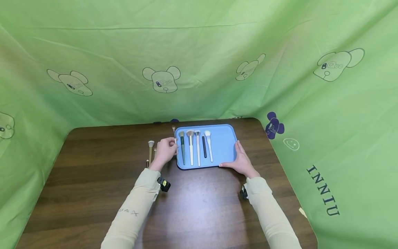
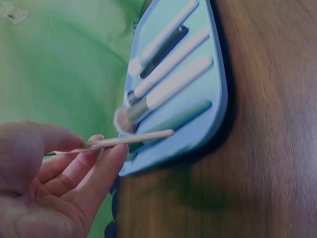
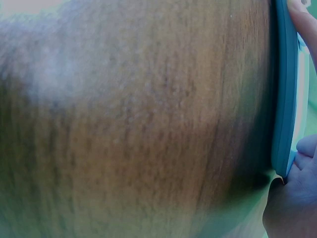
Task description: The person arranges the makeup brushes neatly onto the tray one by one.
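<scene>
My left hand [image 1: 166, 151] pinches a slim makeup brush [image 2: 148, 136] with a pale handle, just off the left edge of a blue tray [image 1: 222, 145]. In the left wrist view its handle end points toward the tray, and its bristles are out of sight. Side by side on the tray lie a green brush [image 1: 182, 152], a white-handled brush with brown bristles [image 1: 191, 152], another pale brush [image 1: 198, 148], a short black-handled piece [image 1: 204, 147] and a white brush [image 1: 209, 148]. My right hand [image 1: 240, 162] holds the tray's near right corner, thumb on the front rim.
Left of my left hand, a brown-handled brush [image 1: 150, 150] and a few others, partly hidden by the wrist, lie on the dark wooden table [image 1: 93, 180]. A green printed cloth [image 1: 202, 97] hangs along the table's back and sides.
</scene>
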Tool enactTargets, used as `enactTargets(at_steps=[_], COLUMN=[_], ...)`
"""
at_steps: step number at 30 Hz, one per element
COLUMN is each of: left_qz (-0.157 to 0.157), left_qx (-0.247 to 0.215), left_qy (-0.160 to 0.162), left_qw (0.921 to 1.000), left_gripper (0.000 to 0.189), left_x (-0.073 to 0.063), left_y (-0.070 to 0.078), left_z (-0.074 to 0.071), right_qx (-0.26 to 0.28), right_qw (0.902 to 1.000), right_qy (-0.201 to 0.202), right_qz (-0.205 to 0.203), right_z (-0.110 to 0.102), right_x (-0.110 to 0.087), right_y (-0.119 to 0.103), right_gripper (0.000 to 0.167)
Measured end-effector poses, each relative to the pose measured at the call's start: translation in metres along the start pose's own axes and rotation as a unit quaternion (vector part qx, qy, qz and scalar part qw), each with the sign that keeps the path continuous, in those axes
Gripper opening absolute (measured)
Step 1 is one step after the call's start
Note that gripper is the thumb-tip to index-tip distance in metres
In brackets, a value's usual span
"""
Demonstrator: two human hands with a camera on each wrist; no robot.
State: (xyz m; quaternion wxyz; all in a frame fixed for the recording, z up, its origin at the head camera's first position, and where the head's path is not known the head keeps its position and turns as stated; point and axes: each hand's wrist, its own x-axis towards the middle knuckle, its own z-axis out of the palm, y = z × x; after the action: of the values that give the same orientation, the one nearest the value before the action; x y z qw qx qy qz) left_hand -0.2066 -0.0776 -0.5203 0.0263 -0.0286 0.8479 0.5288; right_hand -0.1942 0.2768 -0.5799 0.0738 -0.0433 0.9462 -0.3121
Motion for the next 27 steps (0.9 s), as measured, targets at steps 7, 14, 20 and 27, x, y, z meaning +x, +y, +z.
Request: enactTargets(at_steps=[7, 14, 20, 27], left_qz=[0.018, 0.034, 0.032, 0.019], left_qx=[0.029, 0.031, -0.004, -0.029], left_qy=[-0.011, 0.005, 0.033, 0.054], left_qw=[0.9994, 0.9989, 0.9989, 0.9979], left_gripper=[0.024, 0.029, 0.028, 0.017], left_x=[0.000, -0.001, 0.000, 0.003], left_y=[0.010, 0.017, 0.023, 0.027], left_z=[0.017, 0.036, 0.052, 0.066], right_qx=[0.002, 0.001, -0.004, -0.003], right_qw=[1.0000, 1.0000, 1.0000, 1.0000], right_qy=[-0.001, -0.003, -0.003, 0.001], right_qz=[0.002, 0.002, 0.000, -0.002], right_z=[-0.001, -0.001, -0.001, 0.000], right_x=[0.000, -0.001, -0.001, 0.000], right_y=[-0.001, 0.000, 0.000, 0.001], right_gripper=[0.143, 0.145, 0.145, 0.143])
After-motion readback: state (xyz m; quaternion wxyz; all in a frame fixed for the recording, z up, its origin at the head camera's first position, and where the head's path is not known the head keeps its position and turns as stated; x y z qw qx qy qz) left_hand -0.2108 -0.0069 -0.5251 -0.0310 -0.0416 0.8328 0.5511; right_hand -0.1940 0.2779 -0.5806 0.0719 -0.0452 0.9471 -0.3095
